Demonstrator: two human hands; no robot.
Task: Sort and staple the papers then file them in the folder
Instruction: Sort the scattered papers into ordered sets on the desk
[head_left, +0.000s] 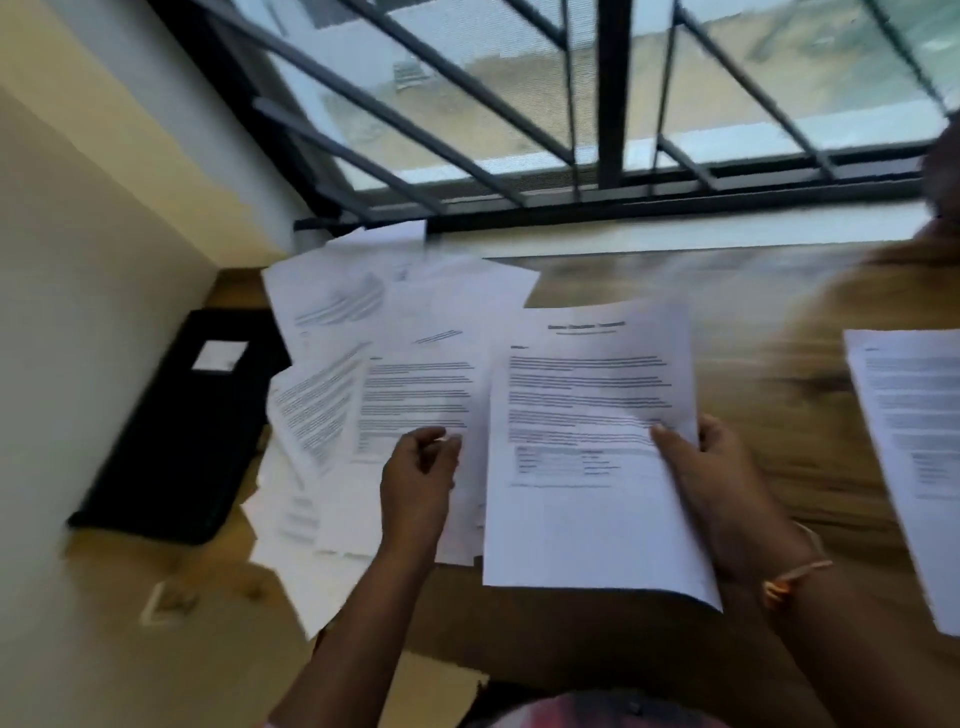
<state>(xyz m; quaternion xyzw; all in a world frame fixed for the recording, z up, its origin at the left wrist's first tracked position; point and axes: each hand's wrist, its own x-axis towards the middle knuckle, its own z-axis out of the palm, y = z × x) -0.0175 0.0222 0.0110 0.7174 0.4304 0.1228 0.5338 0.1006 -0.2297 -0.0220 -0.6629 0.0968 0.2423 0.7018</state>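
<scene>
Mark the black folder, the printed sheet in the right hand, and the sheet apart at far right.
Flat black folder with white label (171, 441): head view, middle of its cover.
Held white printed sheet (587, 525): head view, blank lower half.
Separate white printed sheet, far right (919, 441): head view, text area.

Folder (176, 426) at the left end of the table (753, 322), beside the wall. Loose paper pile (363, 322) just right of it, reaching back to the window (571, 104). Held sheet (587, 415) overlaps the pile's right side. Another sheet (914, 441) far right, apart.
</scene>
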